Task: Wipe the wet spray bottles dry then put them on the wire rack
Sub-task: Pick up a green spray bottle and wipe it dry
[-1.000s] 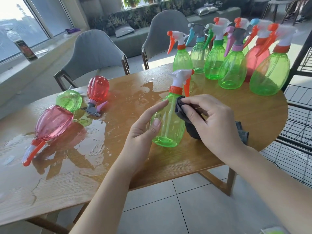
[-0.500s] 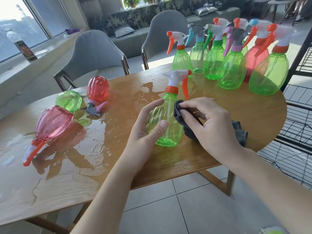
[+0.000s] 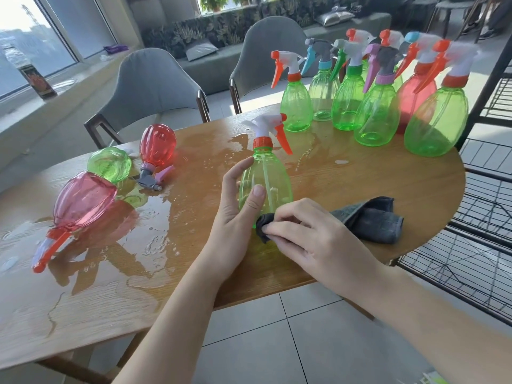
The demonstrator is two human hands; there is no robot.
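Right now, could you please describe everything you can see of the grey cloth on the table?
The grey cloth looks like soft, thick towelling, dark grey and crumpled into folds. Most of it lies on the wooden table near its right edge. The right hand pinches its near end and presses it against the base of the upright green spray bottle, which the left hand holds.

both bare forearms reach forward from the lower edge of the frame. the left hand (image 3: 235, 214) stands upright, thumb and fingers curled around a green spray bottle (image 3: 267, 184). the right hand (image 3: 313, 239) lies palm down, knuckles up, fingertips pinching a grey cloth (image 3: 368, 223) against the bottle's base.
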